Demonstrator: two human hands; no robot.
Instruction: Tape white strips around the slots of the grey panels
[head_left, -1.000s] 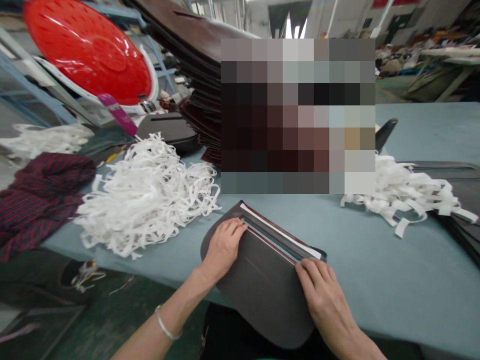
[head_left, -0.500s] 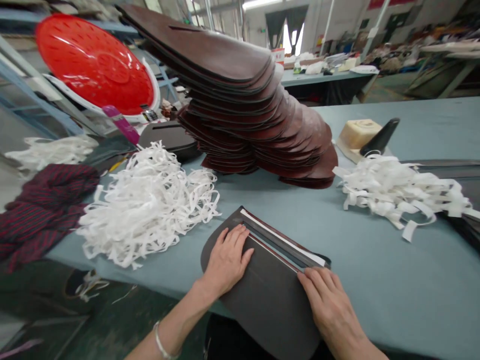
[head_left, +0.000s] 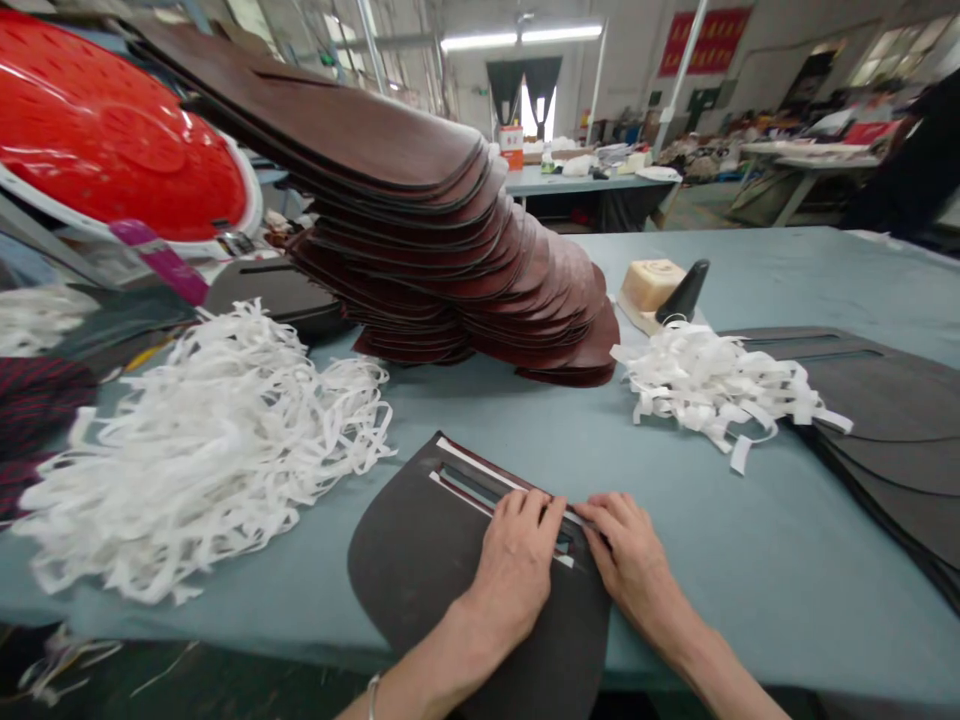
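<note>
A dark, rounded leather panel (head_left: 420,560) with a long slot lies flat at the near edge of the blue-grey table (head_left: 525,420). White tape strips run along the slot (head_left: 480,485). My left hand (head_left: 514,570) lies flat on the panel, fingers stretched to the right part of the slot. My right hand (head_left: 630,560) rests beside it, its fingers pressed on the right end of the slot. The two hands almost touch. Neither hand holds anything I can see.
A tall leaning stack of dark red leather panels (head_left: 435,240) stands behind. Heaps of white paper strips lie at the left (head_left: 202,450) and right (head_left: 712,385). Dark panels (head_left: 885,430) lie at the right. A beige block with a black tool (head_left: 664,285) sits beyond. A red round lid (head_left: 105,140) is at far left.
My left hand slid right along the slot and now sits next to my right hand. The camera view shifted, so the panel appears further left.
</note>
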